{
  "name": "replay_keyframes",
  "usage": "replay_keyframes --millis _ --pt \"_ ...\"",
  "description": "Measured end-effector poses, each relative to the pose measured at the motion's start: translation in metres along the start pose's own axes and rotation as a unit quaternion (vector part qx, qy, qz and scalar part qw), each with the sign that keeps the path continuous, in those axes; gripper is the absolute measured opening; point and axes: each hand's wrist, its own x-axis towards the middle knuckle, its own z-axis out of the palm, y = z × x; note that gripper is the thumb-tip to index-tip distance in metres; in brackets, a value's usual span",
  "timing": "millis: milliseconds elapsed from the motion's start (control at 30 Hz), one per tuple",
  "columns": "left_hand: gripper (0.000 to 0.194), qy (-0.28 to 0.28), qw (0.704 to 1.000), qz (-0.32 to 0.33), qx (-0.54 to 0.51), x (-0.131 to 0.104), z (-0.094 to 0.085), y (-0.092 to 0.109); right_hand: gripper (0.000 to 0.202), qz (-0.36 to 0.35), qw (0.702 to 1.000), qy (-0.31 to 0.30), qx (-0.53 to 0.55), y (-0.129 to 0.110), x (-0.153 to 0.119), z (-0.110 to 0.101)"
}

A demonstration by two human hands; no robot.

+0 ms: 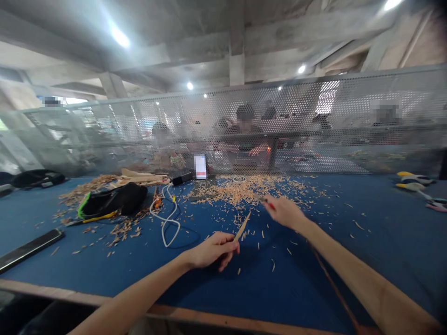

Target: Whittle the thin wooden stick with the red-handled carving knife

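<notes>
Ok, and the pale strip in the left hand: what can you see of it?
The pale strip looks like bare wood, light tan and slim, narrowing to a point at its far end. The left hand grips its near end and hides that part. It slants up and rightward in the picture, over the blue tabletop, loose shavings beyond its tip. Grain is too blurred to tell.

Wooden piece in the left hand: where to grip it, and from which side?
Best gripped at the near end, I'd say, coming from the left and near side, as the left hand does. The wooden piece tapers to a tip pointing away and slightly right, so this should leave the narrow end free.
</notes>
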Motion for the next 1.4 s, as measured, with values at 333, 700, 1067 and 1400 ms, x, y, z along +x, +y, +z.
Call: replay_keyframes --millis 333,700,1067,1400 --pt "0.060 0.042 0.998 0.038 -0.009 0.006 0.000 -0.004 0.029 -0.092 0.990 0.000 0.103 -0.041 -0.010 -0.008" --pt "0.053 0.061 0.996 0.050 0.037 0.007 0.001 -0.005 0.026 -0.217 0.970 -0.067 0.085 -0.087 -0.027 -0.003" --pt "0.048 0.099 0.992 0.069 -0.024 0.004 0.004 -0.004 0.034 -0.200 0.978 -0.057 0.021 -0.065 -0.009 -0.007" --pt "0.051 0.109 0.991 0.071 -0.028 0.005 0.004 -0.006 0.034 0.115 0.990 0.075 0.044 0.033 0.005 -0.008"
